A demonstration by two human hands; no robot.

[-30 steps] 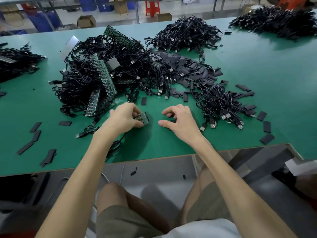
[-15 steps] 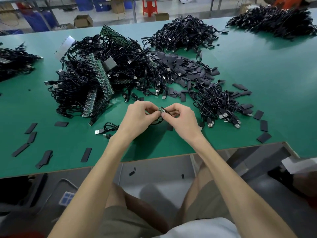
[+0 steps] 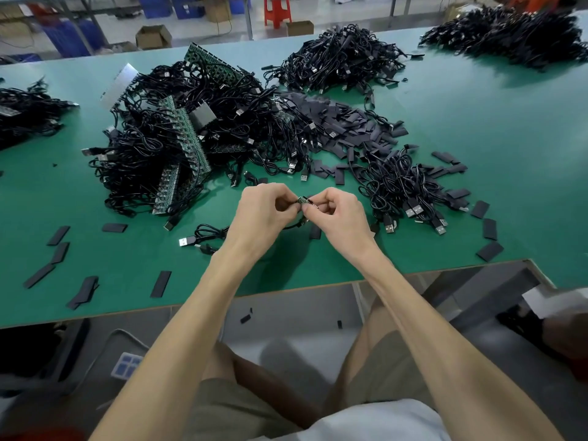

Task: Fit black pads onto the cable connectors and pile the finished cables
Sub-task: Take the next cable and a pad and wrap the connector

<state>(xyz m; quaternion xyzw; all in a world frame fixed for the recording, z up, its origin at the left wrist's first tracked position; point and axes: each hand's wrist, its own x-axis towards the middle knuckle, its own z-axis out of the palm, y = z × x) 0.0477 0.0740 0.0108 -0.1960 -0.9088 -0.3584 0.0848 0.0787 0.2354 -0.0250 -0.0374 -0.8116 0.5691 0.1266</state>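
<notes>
step in hand: fitting, one connector at a time. your two grips meet above the near part of the table (image 3: 477, 128), fingers curled. your left grip (image 3: 262, 213) pinches one end of a small green connector (image 3: 302, 199); your right grip (image 3: 339, 216) pinches the other end. whether a black pad already sits between the right fingertips is too small to tell. the connector's cable (image 3: 210, 232) drops under the left grip and trails left along the table to a silver usb plug (image 3: 186, 241).

next move, as a judgement: slide a pad over the connector. this calls for a steady left pinch and the pad's end lined up square with the board end. one spare pad (image 3: 315, 232) lies on the table just beside your right grip, if you need it. after that the cable goes to a pile; the small heap (image 3: 404, 189) near your right looks like the finished one, though that is a guess.

containers: nothing on the table sits in one. the pad heap (image 3: 343, 128) lies loose at centre, and the big tangle (image 3: 143, 160) of cables and green board strips lies left of it. on the floor beyond the table are an open cardboard box (image 3: 152, 36) and a blue crate (image 3: 68, 36); contents of both cannot be told.
</notes>
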